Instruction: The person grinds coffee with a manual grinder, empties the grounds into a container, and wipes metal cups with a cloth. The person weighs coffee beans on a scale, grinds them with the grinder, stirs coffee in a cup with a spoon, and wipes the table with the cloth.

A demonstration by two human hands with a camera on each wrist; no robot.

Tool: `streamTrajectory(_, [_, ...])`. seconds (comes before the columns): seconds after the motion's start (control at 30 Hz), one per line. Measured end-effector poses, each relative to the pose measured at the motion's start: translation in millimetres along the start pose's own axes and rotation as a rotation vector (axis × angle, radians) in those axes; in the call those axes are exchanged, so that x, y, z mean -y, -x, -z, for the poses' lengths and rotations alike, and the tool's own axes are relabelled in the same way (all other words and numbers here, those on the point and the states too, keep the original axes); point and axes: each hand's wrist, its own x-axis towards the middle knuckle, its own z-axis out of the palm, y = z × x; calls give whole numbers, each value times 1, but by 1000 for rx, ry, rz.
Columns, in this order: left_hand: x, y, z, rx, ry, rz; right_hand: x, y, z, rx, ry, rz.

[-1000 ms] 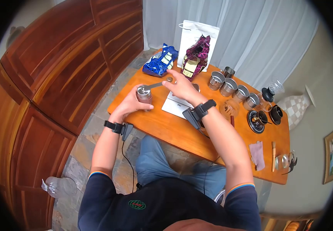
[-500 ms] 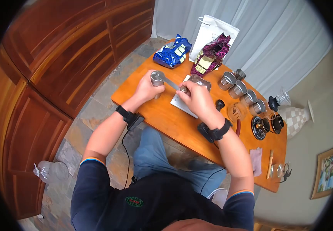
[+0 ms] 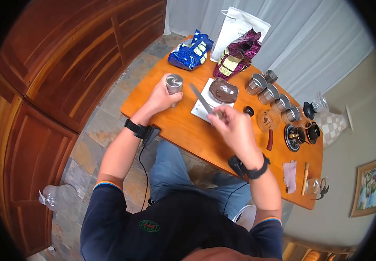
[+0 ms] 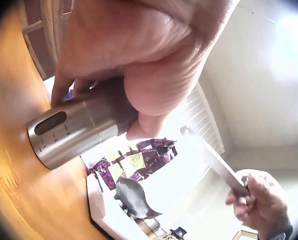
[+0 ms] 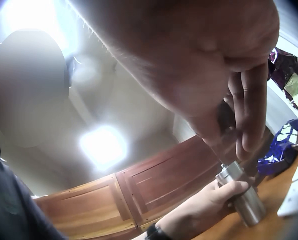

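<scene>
Just ahead of our left wrist is the silver, cylindrical metal hand grinder (image 3: 174, 82), and our left hand (image 3: 159, 98) has fingers and thumb wrapped round its side. Across to our right hand (image 3: 239, 126): thumb and fingers pinch one end of the flat, grey metal crank handle (image 3: 202, 99), whose far end pokes out free, apart from the grinder's top.

Here's the danger as we judge it: the handle is held at one end only, so a slipping pinch could drop it onto the glossy, dark-brown shallow dish (image 3: 224, 90) just beyond our right hand, seemingly resting on the flat white scale (image 3: 200, 112). A wide swing could clip that dish too. Should our left hand slacken, the smooth cylinder might slide or topple; whether its base bears on the orange-brown wooden table (image 3: 188, 130), we can't tell.

Crowding our right hand's outer side: a small black round-topped object (image 3: 248, 111) and a rounded clear-glass pot with a red-brown handle (image 3: 267, 118). Past them, a row of silver metal cups (image 3: 269, 94). Beyond both hands, a crinkled blue foil bag (image 3: 191, 51), a purple patterned foil bag (image 3: 245, 51) and an upright white paper bag (image 3: 235, 26) hem in the far side.
</scene>
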Motion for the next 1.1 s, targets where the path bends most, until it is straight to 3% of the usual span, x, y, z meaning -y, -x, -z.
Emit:
streamTrajectory(0.23, [-1,12,2,-50,50,-64,-23,36,-35,109,154,75])
streamTrajectory(0.3, [6,10,5,-61,5,-68,-30,34,-49,216,226,87])
streamTrajectory(0.37, [19,7,6,-168,-177,-273,-41,31,-63,193,213,156])
streamTrajectory(0.4, [18,9,8,-157,-194,-280,-43,29,-67,185,220,231])
streamTrajectory(0.5, [-7,21,3,-137,-125,-58,-41,21,-70,237,270,215])
streamTrajectory(0.7, [38,12,0,-149,-8,-43,-39,8,-79,289,463,182])
streamTrajectory(0.8, [37,12,4,-188,-103,-60,-52,3,-90,293,380,162])
streamTrajectory(0.9, [30,14,3,-102,-35,10,-51,7,-83,245,349,146])
streamTrajectory(1.0, [23,17,-4,-169,-133,-23,-48,9,-70,148,318,91])
streamTrajectory(1.1, [9,25,-14,-226,4,-44,-25,4,-37,117,219,-1])
